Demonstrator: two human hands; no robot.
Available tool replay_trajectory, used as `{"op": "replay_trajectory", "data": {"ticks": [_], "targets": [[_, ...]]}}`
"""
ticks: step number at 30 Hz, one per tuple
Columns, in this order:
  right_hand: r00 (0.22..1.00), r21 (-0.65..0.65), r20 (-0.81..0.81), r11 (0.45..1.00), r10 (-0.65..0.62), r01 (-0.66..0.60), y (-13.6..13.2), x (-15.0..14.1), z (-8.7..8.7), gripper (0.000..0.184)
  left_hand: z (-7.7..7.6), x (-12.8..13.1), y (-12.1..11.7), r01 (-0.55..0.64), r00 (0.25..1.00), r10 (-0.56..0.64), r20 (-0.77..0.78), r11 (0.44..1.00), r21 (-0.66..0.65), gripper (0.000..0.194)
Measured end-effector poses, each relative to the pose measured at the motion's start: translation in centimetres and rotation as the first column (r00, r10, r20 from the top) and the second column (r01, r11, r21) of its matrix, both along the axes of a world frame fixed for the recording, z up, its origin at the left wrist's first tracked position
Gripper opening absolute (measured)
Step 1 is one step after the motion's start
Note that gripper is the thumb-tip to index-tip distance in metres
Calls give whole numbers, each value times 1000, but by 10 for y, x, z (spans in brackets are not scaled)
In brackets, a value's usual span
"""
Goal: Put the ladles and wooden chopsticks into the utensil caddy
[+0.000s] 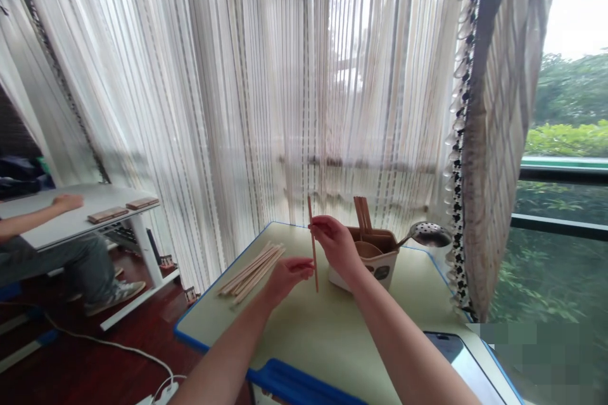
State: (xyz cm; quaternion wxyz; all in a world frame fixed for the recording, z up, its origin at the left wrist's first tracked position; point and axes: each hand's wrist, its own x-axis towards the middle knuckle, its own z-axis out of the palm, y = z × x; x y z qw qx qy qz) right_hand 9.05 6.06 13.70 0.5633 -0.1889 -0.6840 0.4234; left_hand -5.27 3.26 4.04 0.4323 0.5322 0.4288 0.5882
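Note:
A single chopstick-like wooden stick (312, 245) stands nearly upright over the table, in front of the utensil holder. My right hand (332, 239) pinches its upper part between thumb and fingers. Lower down, my left hand (289, 273) has its fingertips closed on the same stick. Left of my left hand lies a loose pile of pale wooden chopsticks (251, 272). Just beyond my right forearm is the utensil holder (386, 269), with several brown chopsticks (363, 215), a round wooden spoon or ladle (369, 250) and a metal slotted spoon (431, 234) in it.
The pale table (304, 335) has a blue edge. A phone or tablet (468, 364) lies at its right front corner. Striped curtains (266, 88) hang behind. At the left, another person's hand (67, 203) rests at a white table (38, 218) with wooden blocks (108, 214).

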Motion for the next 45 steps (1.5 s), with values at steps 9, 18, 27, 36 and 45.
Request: {"op": "replay_trajectory", "data": {"ticks": [9,18,27,36,45], "targets": [[991,-71,-111,993,81,-89,7,50,38,22,52,50,8,44,993,-30,-111,992,121,31],[984,82,-126,987,-126,137,1,110,66,17,94,103,28,187,959,-132,-252,960,210,31],[897,170,-197,887,-396,429,18,127,64,15,124,143,56,135,943,-41,-331,954,267,29],[910,97,-61,905,-409,414,41,143,53,22,128,148,80,142,973,-68,-219,928,343,26],[887,79,237,918,-397,390,54,160,39,20,139,124,81,-2,996,-28,84,943,334,32]]}}
